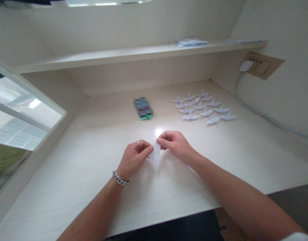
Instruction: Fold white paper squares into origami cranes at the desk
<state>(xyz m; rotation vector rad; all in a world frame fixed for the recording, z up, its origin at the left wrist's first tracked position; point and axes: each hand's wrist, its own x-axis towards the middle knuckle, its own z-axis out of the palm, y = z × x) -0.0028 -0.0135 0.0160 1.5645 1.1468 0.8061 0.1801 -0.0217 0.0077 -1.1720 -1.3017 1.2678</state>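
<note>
Between my two hands is a small folded piece of white paper (156, 154), narrowing to a point toward me. My left hand (136, 156), with a ring and a chain bracelet, pinches its left edge between thumb and fingers. On the other side, my right hand (174, 143) pinches the paper's upper right corner, thumb on the near side. The exact folds are too pale to make out. Beyond my right hand, several white paper cranes (200, 106) stand grouped in loose rows on the desk (93, 174).
A blurred-out phone-like object with a green end (143, 108) lies beyond my hands. Sheets of paper (192, 42) rest on the shelf (113, 57). At right, a white plug (246, 66) sits in the wall socket (263, 65), its cable (259, 113) trailing along the wall. A window (20, 113) borders the left.
</note>
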